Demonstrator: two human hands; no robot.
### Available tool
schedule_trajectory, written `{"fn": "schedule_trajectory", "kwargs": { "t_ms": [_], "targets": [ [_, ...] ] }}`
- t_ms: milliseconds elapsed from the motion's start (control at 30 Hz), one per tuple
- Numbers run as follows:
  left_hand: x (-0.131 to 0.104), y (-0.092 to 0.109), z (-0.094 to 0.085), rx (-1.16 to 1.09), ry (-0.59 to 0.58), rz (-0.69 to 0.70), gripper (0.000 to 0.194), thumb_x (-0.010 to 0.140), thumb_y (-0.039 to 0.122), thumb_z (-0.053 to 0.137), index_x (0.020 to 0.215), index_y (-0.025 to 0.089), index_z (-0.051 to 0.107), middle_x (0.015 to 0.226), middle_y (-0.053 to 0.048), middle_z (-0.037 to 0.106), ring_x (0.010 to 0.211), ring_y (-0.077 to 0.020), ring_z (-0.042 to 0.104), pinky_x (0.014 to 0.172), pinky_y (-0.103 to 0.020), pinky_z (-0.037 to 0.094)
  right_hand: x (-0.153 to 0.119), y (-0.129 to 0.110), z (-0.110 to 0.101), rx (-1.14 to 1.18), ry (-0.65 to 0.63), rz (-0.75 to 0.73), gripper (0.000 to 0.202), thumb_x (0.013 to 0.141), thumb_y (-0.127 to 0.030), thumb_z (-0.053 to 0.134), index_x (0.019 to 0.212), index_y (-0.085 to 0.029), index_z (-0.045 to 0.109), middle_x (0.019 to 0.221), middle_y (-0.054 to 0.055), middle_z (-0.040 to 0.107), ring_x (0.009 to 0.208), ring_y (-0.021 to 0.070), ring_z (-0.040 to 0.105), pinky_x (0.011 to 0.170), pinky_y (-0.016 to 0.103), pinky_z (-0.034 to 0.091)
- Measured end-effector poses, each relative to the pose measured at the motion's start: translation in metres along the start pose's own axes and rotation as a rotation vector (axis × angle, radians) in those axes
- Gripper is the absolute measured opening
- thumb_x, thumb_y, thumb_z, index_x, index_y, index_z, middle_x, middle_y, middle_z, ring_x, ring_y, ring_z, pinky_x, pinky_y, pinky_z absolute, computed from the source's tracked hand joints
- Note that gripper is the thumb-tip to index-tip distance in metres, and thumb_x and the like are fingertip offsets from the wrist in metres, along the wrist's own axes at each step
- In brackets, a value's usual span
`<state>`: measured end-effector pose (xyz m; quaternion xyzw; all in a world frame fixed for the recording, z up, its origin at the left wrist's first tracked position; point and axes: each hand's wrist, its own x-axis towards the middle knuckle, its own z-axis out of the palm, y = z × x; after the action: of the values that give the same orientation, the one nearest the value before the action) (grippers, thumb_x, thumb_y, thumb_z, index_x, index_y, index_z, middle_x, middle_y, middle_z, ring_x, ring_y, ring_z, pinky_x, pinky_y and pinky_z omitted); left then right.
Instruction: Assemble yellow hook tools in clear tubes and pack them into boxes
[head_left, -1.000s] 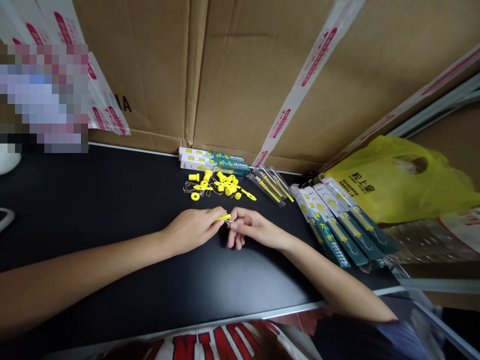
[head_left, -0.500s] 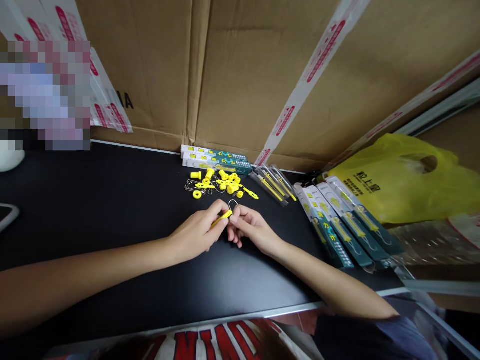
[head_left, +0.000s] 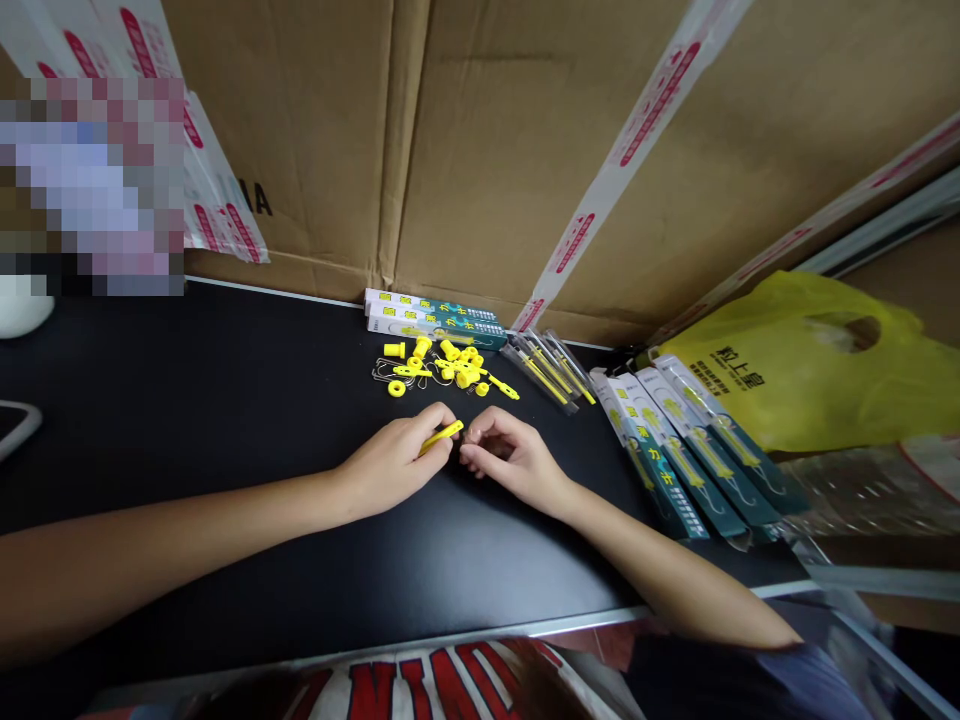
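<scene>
My left hand (head_left: 394, 460) pinches a slim yellow plastic rod (head_left: 441, 437) between thumb and fingers; the rod has a small hole near its tip and points up and right. Close to that tip, my right hand (head_left: 517, 460) has its fingers curled and the thumb pressed towards them. Whatever sits between those fingertips is too small or hidden to make out. Just beyond both hands lies a loose pile of yellow plastic caps, rings and rods (head_left: 465, 370). Bent metal wire hooks (head_left: 382, 370) lie at the left of the pile.
Behind the pile stand boxes of spring scales (head_left: 435, 325). Clear sleeves with yellow rods (head_left: 551, 370) lie to the right, then more boxes (head_left: 675, 450) and a yellow plastic bag (head_left: 817, 370). A phone-like device (head_left: 19, 425) is at the left edge; cardboard (head_left: 480, 150) walls the back.
The metal hook that showed above the fingertips is no longer visible there. My right hand has drawn slightly away from the yellow rod, and the view has shifted a little.
</scene>
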<state>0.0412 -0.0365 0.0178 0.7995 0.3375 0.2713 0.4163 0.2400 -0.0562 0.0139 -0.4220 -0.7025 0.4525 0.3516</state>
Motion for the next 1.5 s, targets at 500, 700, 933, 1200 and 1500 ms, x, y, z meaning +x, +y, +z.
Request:
{"fn": "schedule_trajectory", "kwargs": {
  "t_ms": [500, 700, 933, 1200, 1500],
  "targets": [
    [0.000, -0.012, -0.003, 0.606, 0.034, 0.302, 0.021, 0.093, 0.030, 0.045, 0.110, 0.022, 0.053, 0.085, 0.000, 0.067, 0.071, -0.0140, 0.064, 0.058, -0.022, 0.038, 0.005, -0.012, -0.008, 0.560, -0.237, 0.499, 0.028, 0.084, -0.040, 0.057, 0.071, -0.019, 0.043, 0.051, -0.005, 0.053, 0.034, 0.0045, 0.033, 0.027, 0.013, 0.030],
    [0.001, -0.011, 0.000, 0.498, -0.056, 0.168, 0.025, 0.095, 0.029, 0.038, 0.079, 0.018, 0.054, 0.072, 0.000, 0.062, 0.065, -0.0134, 0.059, 0.058, -0.023, 0.036, -0.003, -0.015, -0.006, 0.034, -0.183, 0.193, 0.026, 0.093, -0.044, 0.044, 0.082, -0.021, 0.043, 0.064, -0.003, 0.055, 0.046, 0.0074, 0.043, 0.041, 0.018, 0.037],
    [0.003, 0.000, -0.001, 0.088, -0.128, 0.011, 0.027, 0.092, 0.025, 0.040, 0.070, 0.017, 0.052, 0.068, 0.003, 0.056, 0.065, -0.0109, 0.053, 0.062, -0.023, 0.035, -0.004, -0.012, -0.008, -0.578, -0.133, -0.269, 0.020, 0.097, -0.027, 0.038, 0.084, -0.020, 0.051, 0.075, 0.003, 0.056, 0.067, 0.0137, 0.052, 0.064, 0.025, 0.040],
    [0.001, 0.005, -0.001, -0.249, -0.204, -0.188, 0.028, 0.095, 0.039, 0.031, 0.081, 0.020, 0.045, 0.055, 0.007, 0.042, 0.049, -0.0091, 0.038, 0.047, -0.021, 0.032, 0.000, -0.006, -0.011, -0.694, -0.105, -0.298, 0.023, 0.097, -0.025, 0.036, 0.081, -0.020, 0.051, 0.074, 0.004, 0.055, 0.067, 0.0149, 0.051, 0.065, 0.026, 0.040],
    [0.005, 0.003, -0.002, -0.357, -0.311, -0.323, 0.022, 0.095, 0.034, 0.031, 0.082, 0.020, 0.042, 0.054, 0.008, 0.041, 0.041, -0.0060, 0.031, 0.037, -0.016, 0.027, 0.001, -0.001, -0.010, -0.644, -0.079, -0.364, 0.012, 0.095, -0.023, 0.044, 0.088, -0.021, 0.054, 0.079, 0.004, 0.061, 0.070, 0.0141, 0.056, 0.066, 0.025, 0.044]
  ]
}}
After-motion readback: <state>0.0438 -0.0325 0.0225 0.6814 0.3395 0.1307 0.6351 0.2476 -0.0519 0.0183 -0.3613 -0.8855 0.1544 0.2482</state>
